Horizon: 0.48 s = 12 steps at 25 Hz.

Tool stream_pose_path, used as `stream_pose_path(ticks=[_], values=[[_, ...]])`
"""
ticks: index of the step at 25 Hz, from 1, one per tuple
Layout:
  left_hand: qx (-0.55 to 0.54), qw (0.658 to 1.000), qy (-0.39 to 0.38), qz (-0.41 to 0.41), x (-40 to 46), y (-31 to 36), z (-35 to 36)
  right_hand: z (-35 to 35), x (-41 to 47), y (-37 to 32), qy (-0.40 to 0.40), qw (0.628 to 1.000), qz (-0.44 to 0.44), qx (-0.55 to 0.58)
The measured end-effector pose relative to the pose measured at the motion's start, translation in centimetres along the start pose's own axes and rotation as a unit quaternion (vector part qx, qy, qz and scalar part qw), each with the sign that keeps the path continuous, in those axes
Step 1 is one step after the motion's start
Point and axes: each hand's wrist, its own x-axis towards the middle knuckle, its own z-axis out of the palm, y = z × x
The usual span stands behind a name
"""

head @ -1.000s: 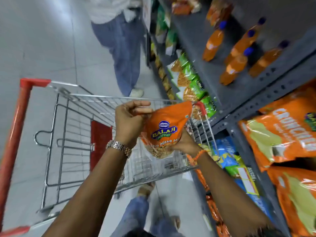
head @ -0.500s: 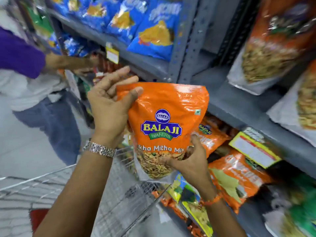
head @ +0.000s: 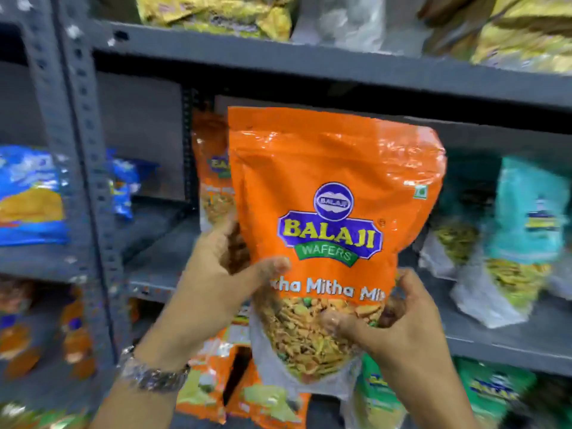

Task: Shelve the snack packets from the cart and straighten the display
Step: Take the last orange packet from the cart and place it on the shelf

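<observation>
An orange Balaji snack packet (head: 334, 168) with a clear bottom window is held upright in front of the grey middle shelf (head: 161, 258). My left hand (head: 216, 283) grips its lower left edge, thumb across the front. My right hand (head: 399, 326) holds its lower right corner, fingers over the clear window. A matching orange packet (head: 210, 181) stands on the shelf just behind and to the left. The cart is out of view.
Teal and white packets (head: 523, 230) stand to the right on the same shelf. Blue packets (head: 31, 196) fill the bay left of the grey upright post (head: 80, 181). Yellow packets (head: 216, 10) sit on the shelf above, orange and green ones (head: 263, 397) below.
The view swung from the cart and aisle up to the shelf bay. Both hands raised the orange packet to the middle shelf, and my left hand slid from its top to its lower left edge.
</observation>
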Motion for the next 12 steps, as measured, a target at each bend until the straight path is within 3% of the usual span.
stream_pose_path(ticks=[5, 12], values=[[0.074, 0.984, -0.143, -0.080, 2.2, -5.9, 6.7, -7.3, 3.4, 0.5, 0.109, 0.993, -0.022, -0.024], [0.097, 0.972, -0.144, -0.158, 7.4, -10.5, 12.5, -12.0, 8.5, 3.5, 0.168, 0.984, 0.021, -0.056]])
